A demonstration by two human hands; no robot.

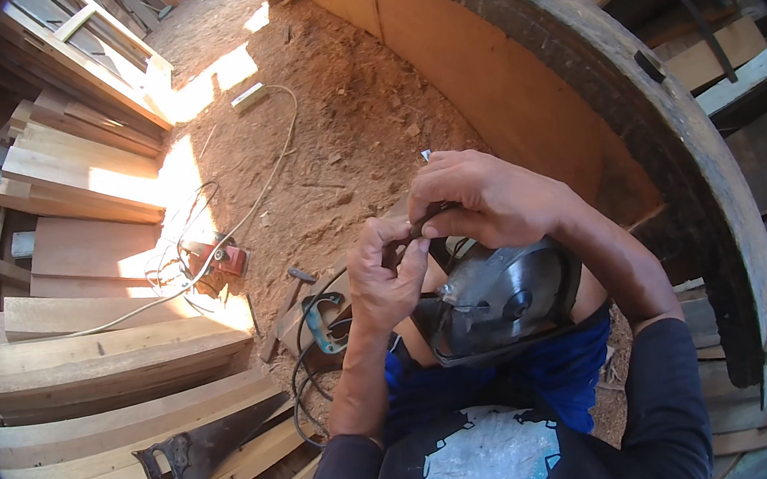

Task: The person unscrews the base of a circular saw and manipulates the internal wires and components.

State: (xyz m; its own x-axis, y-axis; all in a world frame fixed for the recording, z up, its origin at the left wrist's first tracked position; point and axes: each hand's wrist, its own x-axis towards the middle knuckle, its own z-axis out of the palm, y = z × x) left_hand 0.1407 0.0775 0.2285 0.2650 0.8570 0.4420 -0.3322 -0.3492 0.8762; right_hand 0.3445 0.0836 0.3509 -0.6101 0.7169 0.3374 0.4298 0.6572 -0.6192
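My left hand [386,273] and my right hand [498,195] meet in front of my body, fingers pinched together. Between their fingertips is a thin dark cord-like piece [429,219], mostly covered by the fingers. A small pale tip [426,155] pokes out above my right hand. Just below the hands, a circular saw [515,295] rests on my lap, its round metal blade showing. A black cable [300,379] loops down on the left, past a teal-and-black tool handle [325,323] beside my left forearm.
Stacked boards [101,356] line the left, with a handsaw [203,448] lying on them. A red power tool [225,259], a pale power strip [248,97] and a hammer [300,276] lie on the sawdust-covered floor [341,130]. A large curved wooden piece [609,49] arches along the right.
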